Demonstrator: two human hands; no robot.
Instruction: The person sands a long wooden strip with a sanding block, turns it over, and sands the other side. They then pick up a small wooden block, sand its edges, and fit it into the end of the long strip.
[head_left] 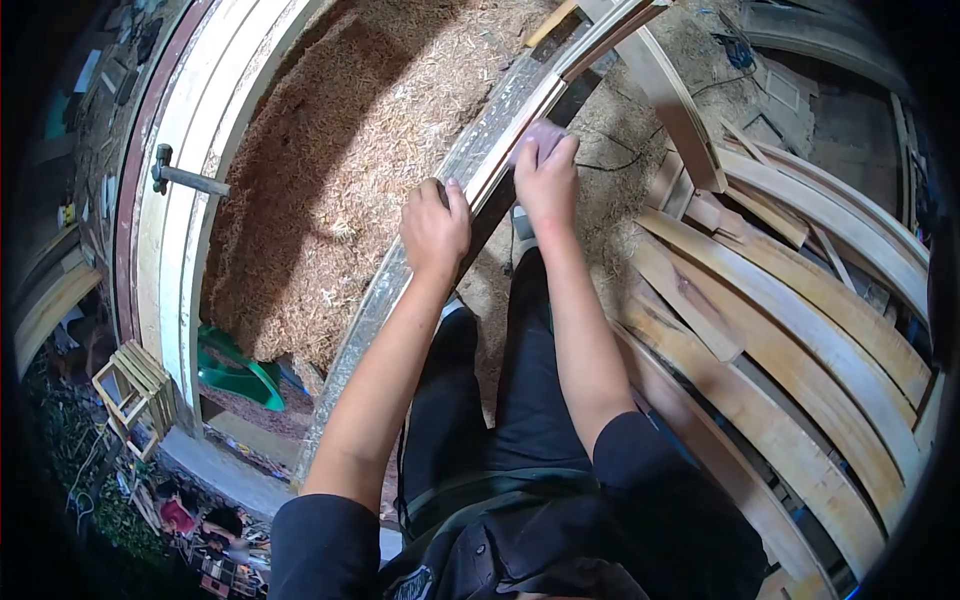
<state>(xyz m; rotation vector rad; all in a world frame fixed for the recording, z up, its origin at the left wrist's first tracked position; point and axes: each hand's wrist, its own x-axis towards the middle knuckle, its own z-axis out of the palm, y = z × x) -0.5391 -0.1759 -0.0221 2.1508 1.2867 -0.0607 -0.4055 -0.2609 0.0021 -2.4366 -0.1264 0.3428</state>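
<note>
My left hand (436, 230) has its fingers curled over the near end of a long, narrow wooden piece (545, 97). The piece lies along a worn, paint-flecked beam (350, 345). Against the side of the same wood, my right hand (548, 188) pinches a folded purplish sheet of sandpaper (541, 138). The fingertips behind the sheet are partly hidden. Farther along, the narrow wood meets other wooden parts near the top of the view.
Wood shavings (375, 130) cover the ground beyond the beam. A hammer (190, 180) rests on a pale curved frame (170, 265) at the left. Several curved boards (790, 340) are stacked on my right. A green plastic object (240, 375) lies at lower left.
</note>
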